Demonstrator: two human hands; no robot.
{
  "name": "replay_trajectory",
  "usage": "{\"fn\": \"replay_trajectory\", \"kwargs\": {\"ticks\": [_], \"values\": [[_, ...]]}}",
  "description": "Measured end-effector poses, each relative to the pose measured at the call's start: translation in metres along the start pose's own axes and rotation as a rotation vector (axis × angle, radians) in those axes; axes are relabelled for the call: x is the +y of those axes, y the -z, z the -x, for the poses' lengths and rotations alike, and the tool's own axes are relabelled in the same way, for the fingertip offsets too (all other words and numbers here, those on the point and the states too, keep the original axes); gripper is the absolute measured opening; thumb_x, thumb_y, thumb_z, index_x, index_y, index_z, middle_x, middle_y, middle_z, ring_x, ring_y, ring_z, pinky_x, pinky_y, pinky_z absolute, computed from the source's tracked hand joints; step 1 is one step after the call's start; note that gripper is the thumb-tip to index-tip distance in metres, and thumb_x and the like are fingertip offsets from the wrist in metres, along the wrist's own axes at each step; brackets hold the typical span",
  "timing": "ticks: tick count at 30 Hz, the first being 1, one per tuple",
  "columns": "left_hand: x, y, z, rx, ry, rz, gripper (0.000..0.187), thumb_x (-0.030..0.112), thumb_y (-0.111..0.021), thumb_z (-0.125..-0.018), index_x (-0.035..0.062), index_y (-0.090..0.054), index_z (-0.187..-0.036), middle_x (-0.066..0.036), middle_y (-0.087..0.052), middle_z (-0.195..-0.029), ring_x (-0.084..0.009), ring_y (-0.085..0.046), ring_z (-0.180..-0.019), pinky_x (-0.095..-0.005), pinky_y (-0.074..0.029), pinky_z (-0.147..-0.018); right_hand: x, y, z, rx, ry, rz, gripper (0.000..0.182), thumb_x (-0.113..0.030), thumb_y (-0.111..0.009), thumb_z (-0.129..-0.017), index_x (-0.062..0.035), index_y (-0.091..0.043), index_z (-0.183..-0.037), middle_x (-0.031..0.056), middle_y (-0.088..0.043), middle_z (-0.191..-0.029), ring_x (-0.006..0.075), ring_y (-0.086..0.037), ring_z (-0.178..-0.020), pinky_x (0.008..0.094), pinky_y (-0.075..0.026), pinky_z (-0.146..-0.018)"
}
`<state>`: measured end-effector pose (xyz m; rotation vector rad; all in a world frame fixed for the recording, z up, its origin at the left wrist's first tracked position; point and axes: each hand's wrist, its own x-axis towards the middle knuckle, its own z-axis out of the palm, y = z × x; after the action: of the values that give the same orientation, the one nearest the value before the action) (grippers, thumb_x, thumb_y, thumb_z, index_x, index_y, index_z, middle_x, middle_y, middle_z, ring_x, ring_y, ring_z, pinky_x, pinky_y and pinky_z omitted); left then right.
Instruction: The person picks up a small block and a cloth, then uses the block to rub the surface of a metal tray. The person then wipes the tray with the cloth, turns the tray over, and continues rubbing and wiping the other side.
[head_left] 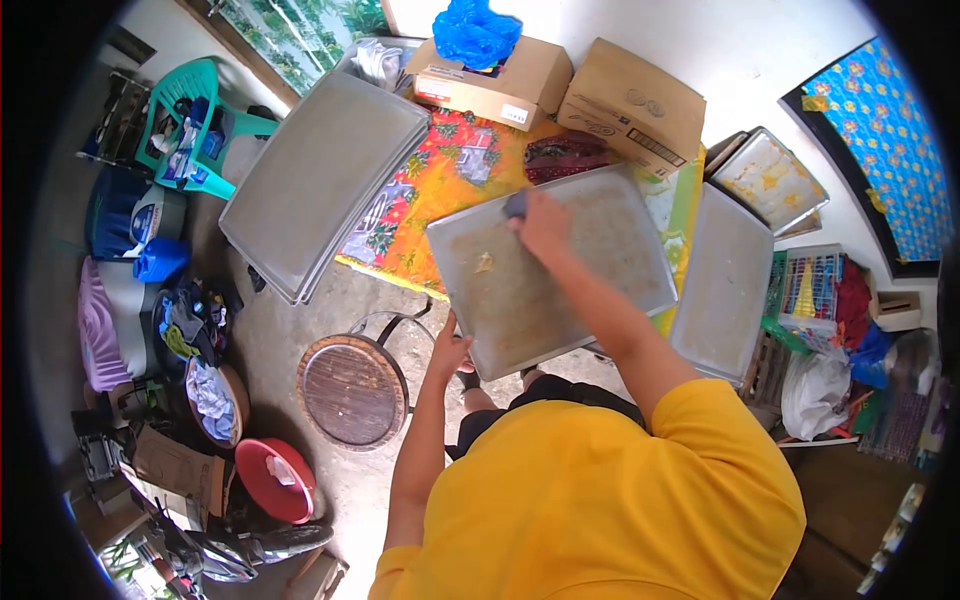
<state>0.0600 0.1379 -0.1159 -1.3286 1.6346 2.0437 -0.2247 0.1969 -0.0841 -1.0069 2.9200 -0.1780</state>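
Observation:
A shallow metal baking tray point(610, 260) lies tilted in front of me, partly over the table's near edge. Its surface has brownish stains and a small yellowish scrap point(484, 262) on the left part. My left hand point(453, 350) grips the tray's near left rim, fingers closed around it. Over the tray's upper middle, my right hand point(543, 228) is closed on a small dark piece point(515, 205) against the surface. The hand is slightly blurred, and the exact kind of that piece cannot be made out.
Stacked trays point(325, 180) rest on the table's left side; another tray point(725, 280) stands at right. Cardboard boxes point(635, 105) and a blue plastic bag point(476, 32) are at the back. A round wooden stool point(353, 392) and a red basin point(272, 485) stand on the floor at left.

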Motion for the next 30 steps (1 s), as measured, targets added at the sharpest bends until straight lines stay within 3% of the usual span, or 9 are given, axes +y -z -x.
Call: {"fn": "replay_trajectory", "kwargs": {"ticks": [2,5,8,13,17,18,21,24,30], "values": [[-0.004,0.000,0.000,0.020,-0.012,-0.013,0.078,0.003,-0.054,-0.087,0.0234,-0.015,-0.152,-0.013,-0.064,-0.075,-0.0187,-0.061,-0.052,-0.0337,-0.056,-0.045,0.032,0.014,-0.021,0.053,-0.135,-0.049,0.066,-0.047,-0.071,-0.075,-0.0128,-0.047,-0.126,0.0076,-0.060,-0.113,0.0265,-0.058,-0.105,0.0489,-0.037,-0.089],[-0.013,0.000,-0.004,0.042,-0.038,-0.023,0.077,0.004,-0.054,-0.087,0.0220,-0.017,-0.151,-0.013,-0.064,-0.073,-0.0186,-0.061,-0.052,-0.0334,-0.055,-0.045,0.048,0.013,-0.031,0.085,-0.038,-0.006,0.068,-0.048,-0.072,-0.074,-0.0161,-0.047,-0.128,0.0069,-0.058,-0.114,0.0262,-0.055,-0.107,0.0489,-0.037,-0.089],[-0.008,-0.003,-0.002,0.036,-0.022,-0.006,0.077,0.005,-0.055,-0.088,0.0219,-0.016,-0.152,-0.014,-0.065,-0.076,-0.0185,-0.061,-0.052,-0.0330,-0.055,-0.044,0.026,0.012,-0.045,0.092,0.195,0.085,0.068,-0.049,-0.072,-0.073,-0.0189,-0.048,-0.128,0.0061,-0.058,-0.114,0.0267,-0.053,-0.107,0.0478,-0.035,-0.090],[-0.008,0.000,-0.004,0.025,0.000,-0.021,0.078,0.007,-0.057,-0.089,0.0220,-0.013,-0.152,-0.016,-0.067,-0.082,-0.0179,-0.059,-0.051,-0.0319,-0.055,-0.043,-0.042,-0.010,-0.038,-0.066,0.417,-0.042,0.069,-0.047,-0.076,-0.069,-0.0189,-0.050,-0.127,0.0087,-0.056,-0.119,0.0264,-0.052,-0.113,0.0505,-0.033,-0.095],[-0.008,-0.004,0.004,0.083,-0.054,0.015,0.069,0.008,-0.057,-0.088,0.0150,-0.025,-0.149,-0.013,-0.064,-0.073,-0.0176,-0.060,-0.051,-0.0316,-0.054,-0.044,-0.050,-0.017,-0.009,-0.049,0.756,-0.044,0.070,-0.047,-0.077,-0.067,-0.0191,-0.050,-0.126,0.0094,-0.057,-0.113,0.0259,-0.051,-0.111,0.0456,-0.032,-0.091],[-0.012,-0.005,0.005,0.100,-0.072,0.023,0.067,0.010,-0.057,-0.088,0.0136,-0.028,-0.148,-0.012,-0.064,-0.073,-0.0172,-0.060,-0.051,-0.0311,-0.054,-0.044,-0.044,-0.018,-0.012,-0.046,0.742,-0.056,0.070,-0.046,-0.077,-0.068,-0.0182,-0.050,-0.126,0.0102,-0.057,-0.114,0.0254,-0.051,-0.112,0.0456,-0.033,-0.090],[-0.029,-0.013,0.017,0.129,-0.043,0.036,0.055,0.020,-0.054,-0.093,0.0114,-0.037,-0.144,-0.010,-0.066,-0.081,-0.0150,-0.061,-0.054,-0.0287,-0.054,-0.047,-0.033,-0.008,-0.044,0.007,0.347,-0.082,0.069,-0.045,-0.077,-0.069,-0.0177,-0.050,-0.126,0.0081,-0.057,-0.112,0.0255,-0.052,-0.111,0.0454,-0.034,-0.088],[-0.045,-0.018,0.029,0.012,0.119,0.191,0.050,0.025,-0.048,-0.097,0.0108,-0.038,-0.144,-0.011,-0.067,-0.095,-0.0179,-0.067,-0.060,-0.0282,-0.057,-0.052,-0.053,-0.017,-0.056,0.117,0.378,-0.106,0.066,-0.044,-0.076,-0.070,-0.0176,-0.051,-0.125,0.0067,-0.057,-0.108,0.0260,-0.054,-0.106,0.0453,-0.034,-0.087],[-0.055,-0.025,0.034,-0.041,0.036,0.358,0.045,0.023,-0.046,-0.098,0.0090,-0.041,-0.141,-0.013,-0.068,-0.093,-0.0223,-0.069,-0.061,-0.0291,-0.058,-0.050,-0.060,-0.010,0.012,-0.231,0.792,-0.096,0.065,-0.043,-0.076,-0.069,-0.0171,-0.051,-0.123,0.0089,-0.058,-0.111,0.0261,-0.053,-0.109,0.0471,-0.032,-0.093]]}}
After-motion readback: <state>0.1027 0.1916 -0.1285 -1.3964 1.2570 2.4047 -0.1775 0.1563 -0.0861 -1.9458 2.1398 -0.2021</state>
